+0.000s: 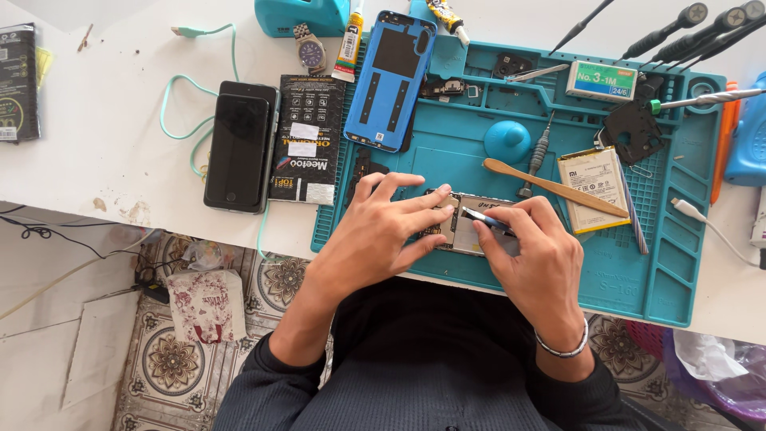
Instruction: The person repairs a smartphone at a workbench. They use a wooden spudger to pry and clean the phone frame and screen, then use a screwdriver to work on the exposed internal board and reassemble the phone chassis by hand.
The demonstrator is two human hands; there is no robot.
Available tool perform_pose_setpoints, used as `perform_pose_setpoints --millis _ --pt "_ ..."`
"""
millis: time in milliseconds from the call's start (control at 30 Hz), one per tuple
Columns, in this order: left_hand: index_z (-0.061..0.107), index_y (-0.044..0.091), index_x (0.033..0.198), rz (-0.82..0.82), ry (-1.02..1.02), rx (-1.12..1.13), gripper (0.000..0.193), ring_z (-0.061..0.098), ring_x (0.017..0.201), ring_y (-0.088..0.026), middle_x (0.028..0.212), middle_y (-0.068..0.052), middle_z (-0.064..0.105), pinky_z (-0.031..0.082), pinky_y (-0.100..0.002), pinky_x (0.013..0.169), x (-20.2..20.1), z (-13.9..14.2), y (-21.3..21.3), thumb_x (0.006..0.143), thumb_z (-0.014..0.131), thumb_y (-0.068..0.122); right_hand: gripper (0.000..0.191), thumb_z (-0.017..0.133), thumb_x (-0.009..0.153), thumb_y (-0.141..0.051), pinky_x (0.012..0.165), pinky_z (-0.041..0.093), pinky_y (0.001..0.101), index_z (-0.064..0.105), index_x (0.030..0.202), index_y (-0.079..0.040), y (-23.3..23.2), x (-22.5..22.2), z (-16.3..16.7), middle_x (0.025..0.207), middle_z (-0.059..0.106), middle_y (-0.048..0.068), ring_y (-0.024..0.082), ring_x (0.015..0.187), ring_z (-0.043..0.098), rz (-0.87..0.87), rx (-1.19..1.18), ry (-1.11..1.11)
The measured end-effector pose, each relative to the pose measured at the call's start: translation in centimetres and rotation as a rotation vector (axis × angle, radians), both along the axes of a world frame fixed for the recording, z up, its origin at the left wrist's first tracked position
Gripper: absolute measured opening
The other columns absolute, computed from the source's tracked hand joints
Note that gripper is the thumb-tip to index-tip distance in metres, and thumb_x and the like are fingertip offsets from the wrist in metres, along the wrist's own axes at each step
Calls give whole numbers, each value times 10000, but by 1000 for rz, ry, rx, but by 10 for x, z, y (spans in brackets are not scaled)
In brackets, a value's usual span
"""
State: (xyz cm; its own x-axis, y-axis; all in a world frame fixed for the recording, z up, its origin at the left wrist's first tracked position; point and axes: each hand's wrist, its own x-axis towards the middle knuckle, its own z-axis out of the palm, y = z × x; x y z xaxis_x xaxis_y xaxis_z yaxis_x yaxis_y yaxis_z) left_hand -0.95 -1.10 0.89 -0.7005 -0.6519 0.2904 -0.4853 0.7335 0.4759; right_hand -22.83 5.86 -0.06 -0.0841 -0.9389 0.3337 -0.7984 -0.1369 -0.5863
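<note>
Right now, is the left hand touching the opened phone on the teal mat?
Touching. The head view shows the left hand with its fingers spread across the opened phone, pressing on it, while the right hand holds a blue-handled tool over it.

Left of your teal mat (678, 263) lie a black phone (238, 150) and black box (306, 137); a wristwatch (309, 51) sits beyond them.

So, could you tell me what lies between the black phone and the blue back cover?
A black battery package, flat on the white table, in the head view.
</note>
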Motion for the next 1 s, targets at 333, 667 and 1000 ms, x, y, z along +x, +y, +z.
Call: perform_pose_setpoints --millis 333,667,1000 --pt "703 135 1311 92 -32 -136 480 431 1361 -293 1426 -6 562 311 -498 1120 0 -13 18 972 687 475 171 842 866 -158 611 519 343 753 986 -74 2 3 -9 966 629 78 217 737 668 -27 -84 73" --pt "729 142 1265 159 -25 -174 530 417 1377 -296 1438 -3 582 287 -483 1128 2 -18 20 964 667 574 150 836 876 -126 615 531 330 743 979 -68 0 2 -10 956 642 67 208 735 681 -19 -84 23" --pt "712 152 1290 166 -43 -162 523 409 1369 -295 1411 -14 573 310 -484 1129 2 -18 20 972 673 565 161 796 877 -77 631 536 303 718 1015 -51 1 2 -11 970 726 71 195 722 700 4 -92 -38"
